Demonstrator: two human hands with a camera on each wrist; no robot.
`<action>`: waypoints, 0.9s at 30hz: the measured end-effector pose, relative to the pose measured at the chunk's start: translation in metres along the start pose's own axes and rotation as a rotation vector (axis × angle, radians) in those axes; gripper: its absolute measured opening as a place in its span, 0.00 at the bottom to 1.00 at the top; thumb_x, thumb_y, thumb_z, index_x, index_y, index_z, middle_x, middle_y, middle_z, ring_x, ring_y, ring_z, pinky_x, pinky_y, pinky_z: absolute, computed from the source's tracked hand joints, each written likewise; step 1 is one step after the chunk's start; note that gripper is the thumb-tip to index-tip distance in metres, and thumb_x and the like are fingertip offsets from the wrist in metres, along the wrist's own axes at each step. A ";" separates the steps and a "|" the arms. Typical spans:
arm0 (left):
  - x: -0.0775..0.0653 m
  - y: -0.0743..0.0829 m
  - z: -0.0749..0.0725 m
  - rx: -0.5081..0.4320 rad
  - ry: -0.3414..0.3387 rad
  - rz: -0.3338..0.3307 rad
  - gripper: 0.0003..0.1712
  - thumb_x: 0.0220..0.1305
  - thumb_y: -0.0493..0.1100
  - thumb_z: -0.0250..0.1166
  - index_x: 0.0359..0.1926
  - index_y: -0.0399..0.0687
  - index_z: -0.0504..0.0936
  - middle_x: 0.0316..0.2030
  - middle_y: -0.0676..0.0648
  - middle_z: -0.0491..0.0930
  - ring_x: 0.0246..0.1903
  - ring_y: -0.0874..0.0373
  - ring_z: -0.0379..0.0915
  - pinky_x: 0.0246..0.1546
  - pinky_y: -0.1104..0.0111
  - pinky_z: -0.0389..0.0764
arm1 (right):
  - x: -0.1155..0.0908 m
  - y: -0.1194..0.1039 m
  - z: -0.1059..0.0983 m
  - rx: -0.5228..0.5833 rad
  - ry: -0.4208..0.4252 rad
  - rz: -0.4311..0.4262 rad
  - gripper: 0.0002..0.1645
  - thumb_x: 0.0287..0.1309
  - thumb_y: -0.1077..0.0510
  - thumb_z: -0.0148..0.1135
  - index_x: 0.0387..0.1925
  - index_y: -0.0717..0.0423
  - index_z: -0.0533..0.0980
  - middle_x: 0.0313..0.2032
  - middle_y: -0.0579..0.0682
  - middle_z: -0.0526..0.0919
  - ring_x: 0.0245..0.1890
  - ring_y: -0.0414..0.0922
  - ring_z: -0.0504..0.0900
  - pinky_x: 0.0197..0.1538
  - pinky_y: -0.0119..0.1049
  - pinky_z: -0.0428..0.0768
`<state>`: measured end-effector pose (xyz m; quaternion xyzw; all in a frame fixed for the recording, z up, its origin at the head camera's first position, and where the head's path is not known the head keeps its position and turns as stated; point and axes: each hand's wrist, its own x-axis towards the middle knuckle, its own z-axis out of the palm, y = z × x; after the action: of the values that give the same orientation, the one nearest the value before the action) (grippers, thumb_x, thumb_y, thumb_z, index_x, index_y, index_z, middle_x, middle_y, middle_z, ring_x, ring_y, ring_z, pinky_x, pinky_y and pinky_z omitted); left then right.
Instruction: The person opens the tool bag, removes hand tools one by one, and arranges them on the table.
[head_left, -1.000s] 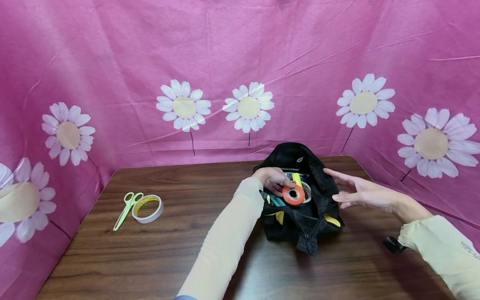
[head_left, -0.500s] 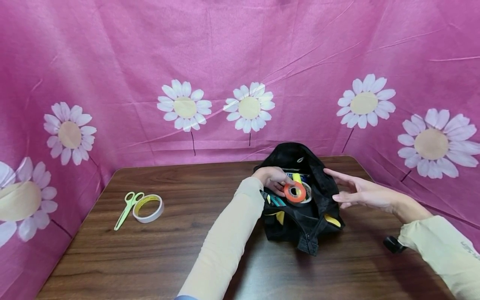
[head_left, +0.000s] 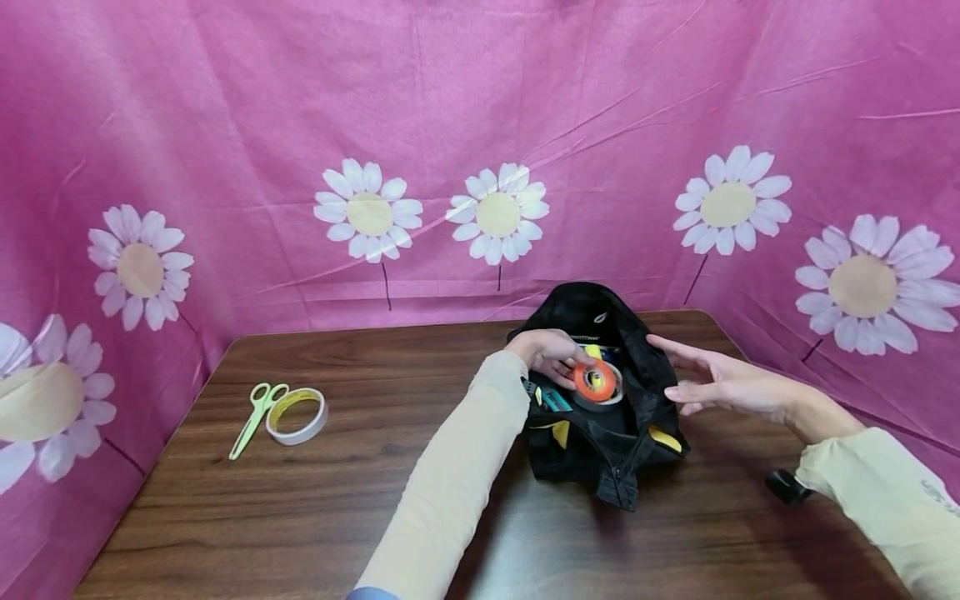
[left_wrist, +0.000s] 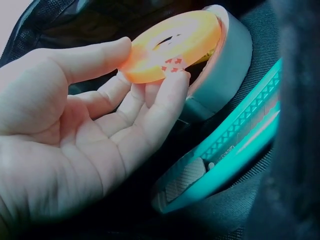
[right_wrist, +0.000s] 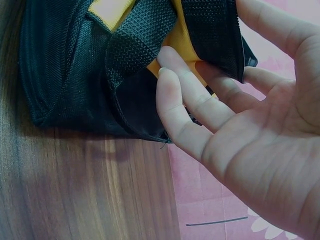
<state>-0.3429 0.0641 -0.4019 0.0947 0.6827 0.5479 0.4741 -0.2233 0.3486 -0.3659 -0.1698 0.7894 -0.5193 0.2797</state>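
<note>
In the head view a black bag (head_left: 585,454) with yellow patches stands with its top agape. My left hand (head_left: 551,354) reaches inside it and pinches an orange tape roll (left_wrist: 172,47) between thumb and fingers. Close behind that roll, inside the bag, is a wider white tape roll (left_wrist: 232,65). A teal box cutter (left_wrist: 225,145) lies beside them. A yellow item (head_left: 592,352) shows past the orange roll, partly hidden. My right hand (head_left: 723,387) touches the bag's right side with extended fingers, near a black strap (right_wrist: 142,42) in the right wrist view.
On the left of the brown wooden table (head_left: 375,467) lie light green scissors (head_left: 257,421) next to another white tape roll (head_left: 297,417) with a yellow inside. A pink cloth (head_left: 480,83) printed with white flowers hangs along the back and sides.
The orange tape roll in my left hand has moved slightly right and up within the bag, over the white roll. My right hand has stayed at the bag's side.
</note>
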 end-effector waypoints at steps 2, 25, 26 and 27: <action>0.000 0.002 0.001 -0.005 0.000 0.003 0.07 0.72 0.37 0.64 0.45 0.35 0.82 0.40 0.40 0.81 0.37 0.50 0.80 0.56 0.56 0.82 | 0.000 0.000 0.000 0.002 0.000 -0.002 0.50 0.73 0.63 0.56 0.82 0.39 0.39 0.77 0.64 0.41 0.66 0.53 0.69 0.59 0.56 0.79; -0.030 0.044 -0.001 0.036 0.056 0.045 0.10 0.72 0.38 0.64 0.46 0.34 0.84 0.40 0.40 0.81 0.34 0.51 0.80 0.58 0.54 0.80 | -0.003 -0.007 -0.001 -0.001 -0.020 -0.007 0.50 0.73 0.63 0.56 0.82 0.43 0.38 0.77 0.67 0.39 0.66 0.50 0.68 0.60 0.56 0.79; -0.032 0.047 -0.001 0.039 0.058 0.049 0.10 0.72 0.38 0.64 0.46 0.33 0.84 0.41 0.39 0.81 0.33 0.51 0.80 0.59 0.54 0.79 | -0.004 -0.006 -0.001 0.001 -0.023 -0.010 0.50 0.73 0.63 0.56 0.82 0.43 0.38 0.77 0.67 0.39 0.66 0.50 0.68 0.60 0.56 0.79; -0.035 0.050 -0.001 0.045 0.057 0.054 0.10 0.72 0.38 0.64 0.47 0.33 0.84 0.41 0.39 0.81 0.33 0.51 0.80 0.59 0.53 0.79 | -0.004 -0.006 -0.001 0.006 -0.024 -0.011 0.50 0.73 0.63 0.56 0.82 0.43 0.38 0.77 0.67 0.39 0.66 0.50 0.68 0.60 0.56 0.79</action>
<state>-0.3442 0.0599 -0.3408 0.1081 0.7054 0.5474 0.4371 -0.2206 0.3492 -0.3593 -0.1792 0.7835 -0.5214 0.2867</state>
